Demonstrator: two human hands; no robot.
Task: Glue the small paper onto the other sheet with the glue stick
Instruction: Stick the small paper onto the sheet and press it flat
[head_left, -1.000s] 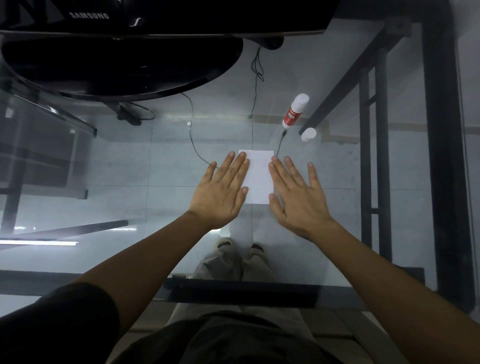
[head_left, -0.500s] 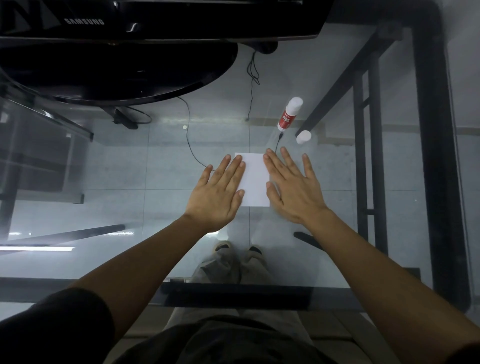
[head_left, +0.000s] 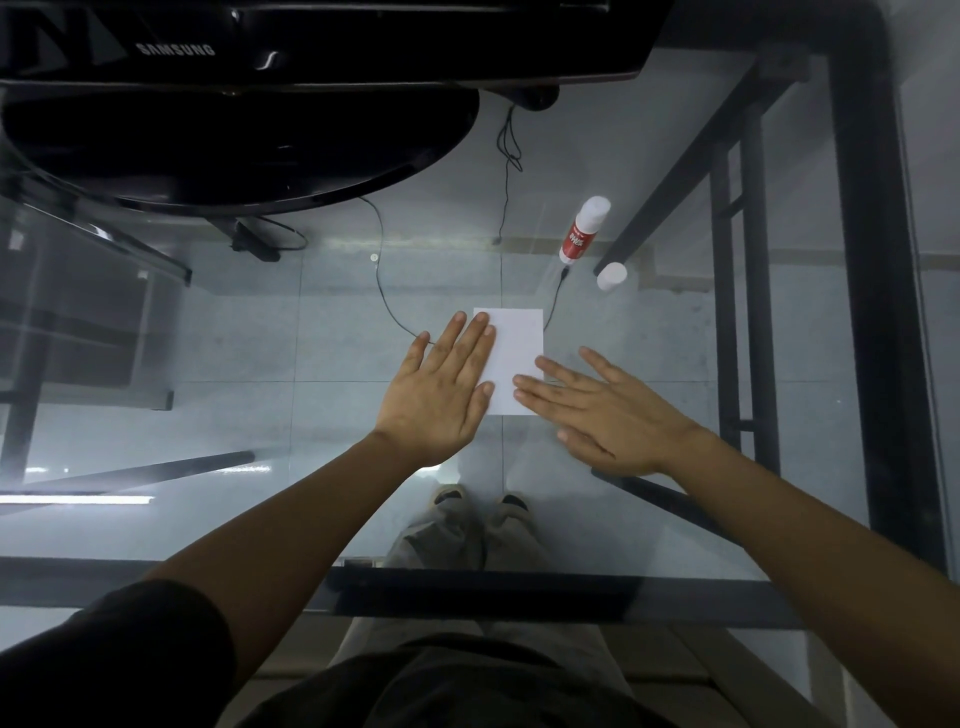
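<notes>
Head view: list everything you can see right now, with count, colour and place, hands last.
paper: one white sheet visible, flat on the glass, centre; a second sheet cannot be told apart
glue stick: one, white with red label, lying uncapped beyond the paper, to the right
cap: one, white, near the glue stick, further right
monitor: one, black, far edge, on a rounded black base
glass table: one, clear top, black frame
cables: thin, black, seen behind the paper
left hand: flat on the paper's left side
right hand: flat, fingertips on the paper's lower right corner
</notes>
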